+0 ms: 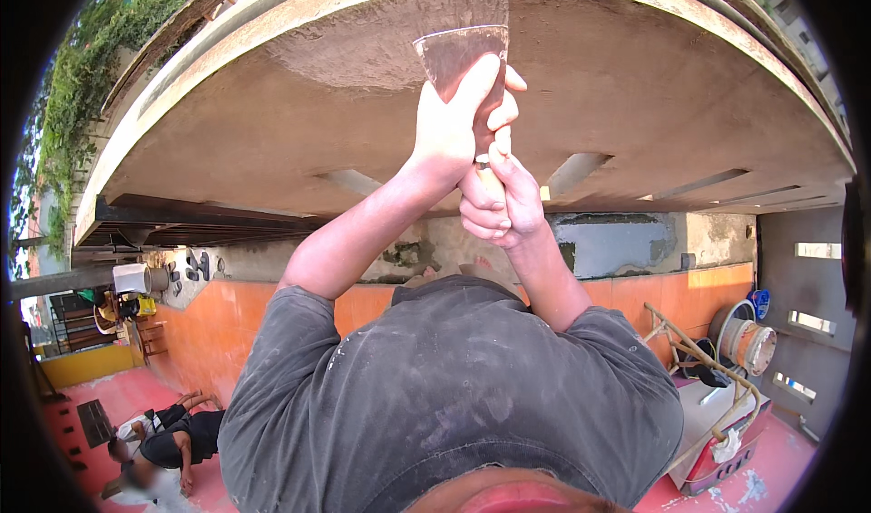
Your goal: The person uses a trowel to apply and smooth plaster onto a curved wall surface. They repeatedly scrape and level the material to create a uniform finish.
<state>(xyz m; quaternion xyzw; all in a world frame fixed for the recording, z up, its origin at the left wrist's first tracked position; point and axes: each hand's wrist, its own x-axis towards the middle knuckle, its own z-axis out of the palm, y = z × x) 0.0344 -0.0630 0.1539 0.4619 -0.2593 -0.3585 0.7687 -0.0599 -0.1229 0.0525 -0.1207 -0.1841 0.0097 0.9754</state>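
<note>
A broad scraper [458, 50] with a dark, stained metal blade has its wide edge against the brown wall [272, 136]. My right hand [504, 197] is closed around its light wooden handle. Higher up, my left hand [458, 105] grips the blade, the thumb lying along its face and the fingers curled around the far side. Beside and above the blade runs a darker, damp-looking patch [363, 46] on the wall. My left palm and part of the handle are hidden by the fingers.
Slots [581, 170] pierce the wall's lower part. At right are a wooden-framed chair [726, 386], a stained bucket [751, 345] and a grey wall [807, 277]. Two people [177, 440] are at lower left, and shoes [195, 263] lie on the floor. Green plants [68, 105] grow at far left.
</note>
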